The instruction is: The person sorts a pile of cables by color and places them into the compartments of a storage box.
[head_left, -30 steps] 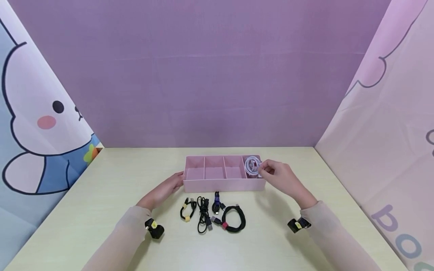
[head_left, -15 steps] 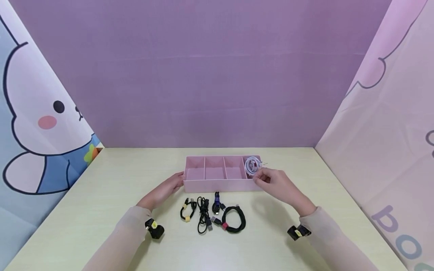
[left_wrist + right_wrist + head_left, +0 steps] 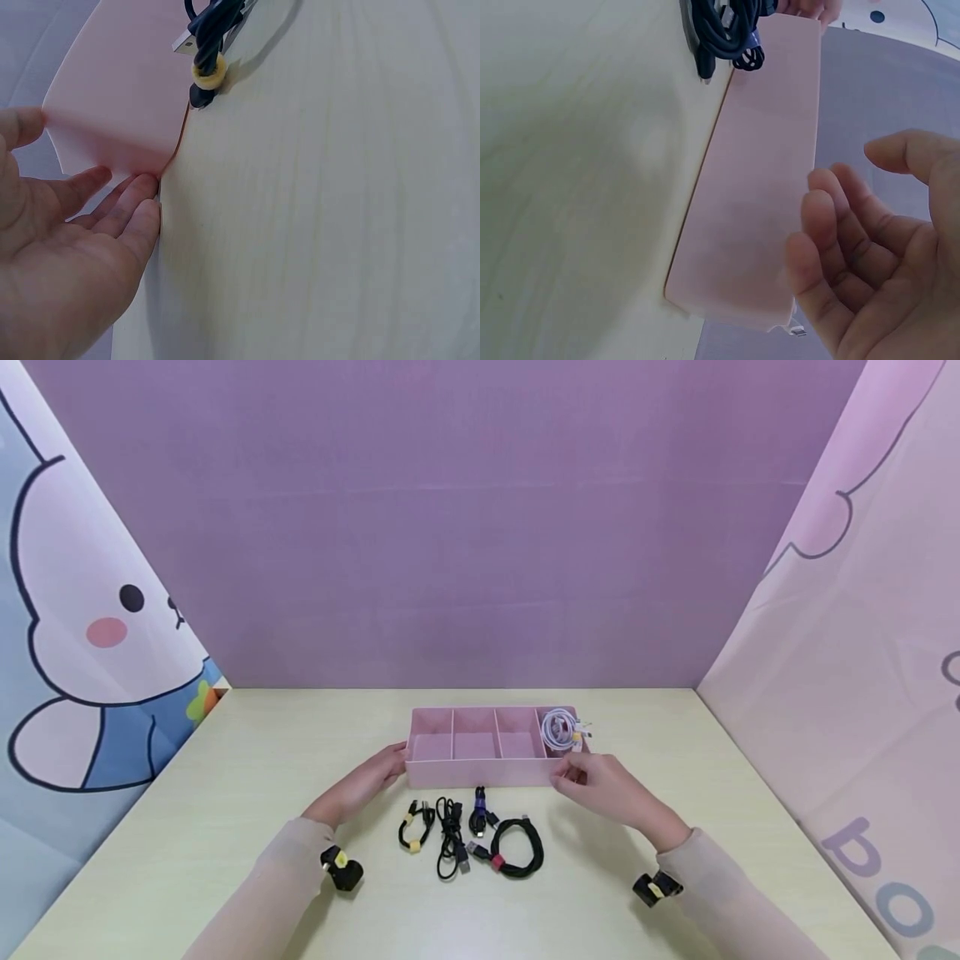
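A pink box (image 3: pixel 480 772) with several compartments stands on the table; a coiled white cable (image 3: pixel 558 729) lies in its rightmost compartment, the plug ends sticking out over the right rim. The left hand (image 3: pixel 371 778) rests its fingertips against the box's left end, thumb and fingers spread, as the left wrist view shows (image 3: pixel 82 247). At the front right corner is the right hand (image 3: pixel 611 789), holding nothing; in the right wrist view its fingers (image 3: pixel 821 217) are loosely bent beside the box wall, thumb apart.
In front of the box lie a black cable with yellow ties (image 3: pixel 415 827), a bundled black cable (image 3: pixel 452 839), a small cable with a purple tie (image 3: pixel 480 810) and a coiled black cable with a red tie (image 3: pixel 517 866). A purple partition (image 3: pixel 465 527) stands behind the table.
The right hand has let go of the white cable and moved left and toward the front, past the box's rim. The left hand stays at the box's left end.
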`<control>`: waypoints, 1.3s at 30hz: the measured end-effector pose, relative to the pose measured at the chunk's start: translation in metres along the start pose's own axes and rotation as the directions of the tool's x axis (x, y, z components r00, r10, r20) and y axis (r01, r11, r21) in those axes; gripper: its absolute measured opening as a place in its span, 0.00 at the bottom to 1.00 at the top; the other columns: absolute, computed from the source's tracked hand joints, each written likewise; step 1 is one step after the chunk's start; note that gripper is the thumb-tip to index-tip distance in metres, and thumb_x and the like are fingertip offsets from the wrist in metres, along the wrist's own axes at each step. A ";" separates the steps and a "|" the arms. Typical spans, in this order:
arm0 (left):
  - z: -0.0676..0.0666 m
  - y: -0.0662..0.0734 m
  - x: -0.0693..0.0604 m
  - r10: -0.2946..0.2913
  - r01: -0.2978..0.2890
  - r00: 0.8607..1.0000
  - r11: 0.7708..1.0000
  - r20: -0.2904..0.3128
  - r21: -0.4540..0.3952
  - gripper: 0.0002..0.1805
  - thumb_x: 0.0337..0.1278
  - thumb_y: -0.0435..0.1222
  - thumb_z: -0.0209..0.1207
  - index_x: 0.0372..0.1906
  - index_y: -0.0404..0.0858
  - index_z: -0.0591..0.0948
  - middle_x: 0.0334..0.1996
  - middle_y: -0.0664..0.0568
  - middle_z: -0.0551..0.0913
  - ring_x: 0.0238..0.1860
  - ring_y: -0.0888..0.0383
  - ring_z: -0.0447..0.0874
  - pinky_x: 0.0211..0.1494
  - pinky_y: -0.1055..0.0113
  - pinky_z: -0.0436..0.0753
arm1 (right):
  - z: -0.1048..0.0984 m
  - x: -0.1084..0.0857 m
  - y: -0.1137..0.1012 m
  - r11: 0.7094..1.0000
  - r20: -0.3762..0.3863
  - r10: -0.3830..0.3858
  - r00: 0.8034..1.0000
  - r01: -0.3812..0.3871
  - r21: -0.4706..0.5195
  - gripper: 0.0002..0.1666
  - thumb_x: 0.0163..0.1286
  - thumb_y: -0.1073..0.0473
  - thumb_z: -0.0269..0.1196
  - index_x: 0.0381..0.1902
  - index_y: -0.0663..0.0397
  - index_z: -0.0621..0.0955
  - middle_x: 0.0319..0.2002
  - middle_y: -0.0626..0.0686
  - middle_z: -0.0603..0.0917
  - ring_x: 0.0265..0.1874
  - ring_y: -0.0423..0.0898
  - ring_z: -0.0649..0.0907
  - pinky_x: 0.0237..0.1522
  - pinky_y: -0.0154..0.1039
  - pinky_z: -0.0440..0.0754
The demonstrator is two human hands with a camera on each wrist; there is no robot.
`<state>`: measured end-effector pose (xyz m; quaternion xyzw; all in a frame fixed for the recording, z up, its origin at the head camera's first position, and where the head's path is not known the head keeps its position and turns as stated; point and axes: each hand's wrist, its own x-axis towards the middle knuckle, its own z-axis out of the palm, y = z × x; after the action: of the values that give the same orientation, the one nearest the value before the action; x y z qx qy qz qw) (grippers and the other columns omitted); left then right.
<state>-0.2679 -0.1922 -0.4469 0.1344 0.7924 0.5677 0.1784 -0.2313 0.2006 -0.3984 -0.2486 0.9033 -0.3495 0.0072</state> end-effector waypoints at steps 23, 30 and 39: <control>0.000 -0.001 0.002 0.003 -0.003 1.000 1.000 0.000 -0.001 0.39 0.79 0.57 0.37 0.80 0.35 0.49 0.77 0.40 0.55 0.76 0.43 0.56 0.78 0.53 0.55 | 0.016 -0.005 0.005 0.997 0.272 -0.028 0.962 0.008 0.075 0.11 0.68 0.53 0.67 0.40 0.54 0.86 0.30 0.44 0.85 0.29 0.40 0.81 0.32 0.34 0.82; 0.000 -0.003 0.003 -0.027 0.027 1.000 1.000 -0.012 -0.003 0.35 0.81 0.53 0.36 0.80 0.38 0.50 0.77 0.43 0.56 0.76 0.46 0.57 0.78 0.55 0.57 | 0.024 -0.004 0.008 0.998 0.315 -0.015 0.949 -0.003 0.057 0.14 0.66 0.50 0.69 0.41 0.54 0.86 0.32 0.42 0.85 0.31 0.39 0.83 0.35 0.36 0.84; -0.001 -0.005 0.003 -0.004 0.004 1.000 1.000 0.003 0.001 0.42 0.77 0.61 0.38 0.80 0.38 0.49 0.77 0.42 0.55 0.76 0.45 0.56 0.78 0.54 0.56 | 0.030 -0.006 0.005 0.999 0.348 0.031 0.937 -0.035 0.005 0.12 0.64 0.45 0.70 0.35 0.46 0.85 0.29 0.40 0.82 0.27 0.39 0.79 0.31 0.36 0.80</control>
<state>-0.2717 -0.1934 -0.4519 0.1340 0.7926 0.5668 0.1807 -0.2227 0.1870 -0.4253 -0.2912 0.8900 -0.3048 0.1739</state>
